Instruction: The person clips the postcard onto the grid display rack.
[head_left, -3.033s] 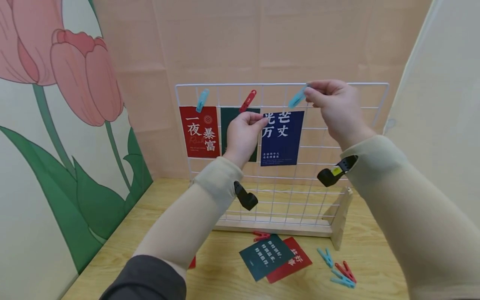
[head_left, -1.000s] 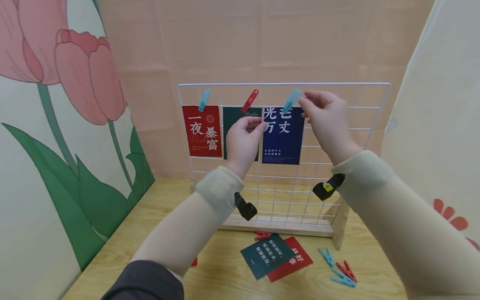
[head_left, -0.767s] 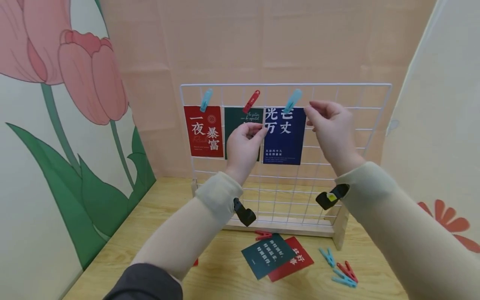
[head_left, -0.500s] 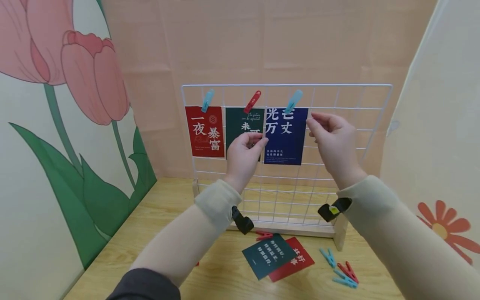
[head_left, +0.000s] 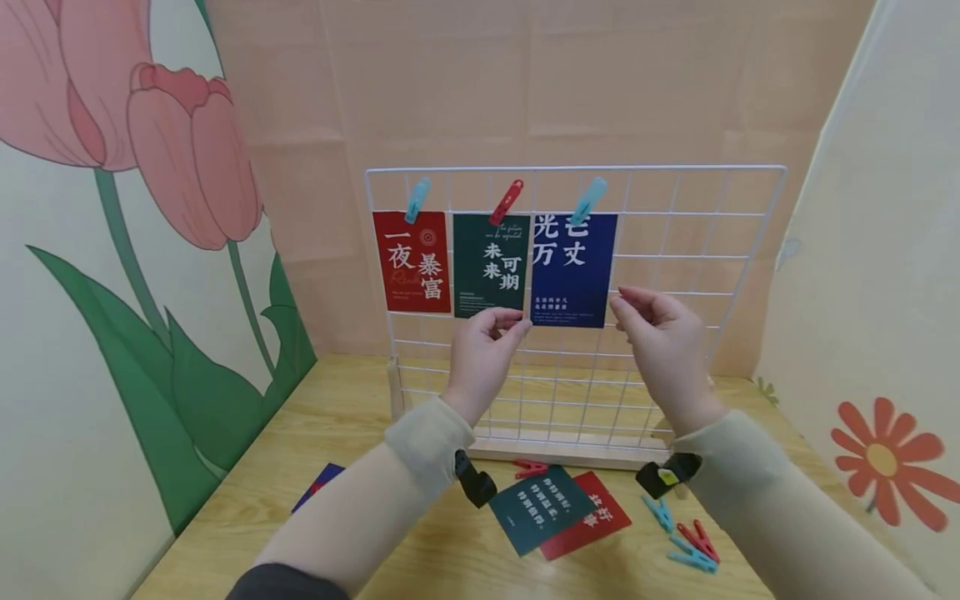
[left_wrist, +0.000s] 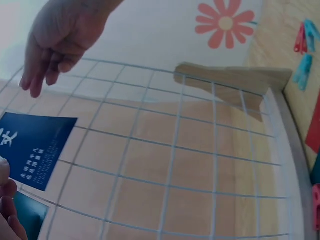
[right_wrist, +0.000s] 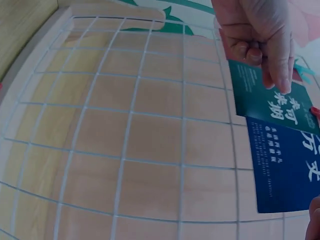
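A blue card (head_left: 573,279) hangs from the white wire grid (head_left: 660,171) under a light-blue clip (head_left: 588,200). My left hand (head_left: 480,362) is at its lower-left corner, in front of the green card's bottom edge; whether the fingertips touch a card I cannot tell. Beside the blue card's right edge is my right hand (head_left: 667,358), fingers loosely bent and holding nothing; the left wrist view shows this right hand (left_wrist: 67,40) apart from the card. The green card (head_left: 491,258) hangs under a red clip (head_left: 507,202), the red card (head_left: 412,262) under another light-blue clip (head_left: 417,200).
On the wooden table lie a green card (head_left: 536,512) overlapping a red one (head_left: 600,529), with a red clip (head_left: 531,468) behind. Several red and light-blue clips (head_left: 693,554) lie at the right. Another card (head_left: 318,485) is partly hidden by the left sleeve.
My right hand has let go of the light-blue clip, which stays on the grid above the blue card. Both hands have moved down along the card's sides, uncovering the hanging green card.
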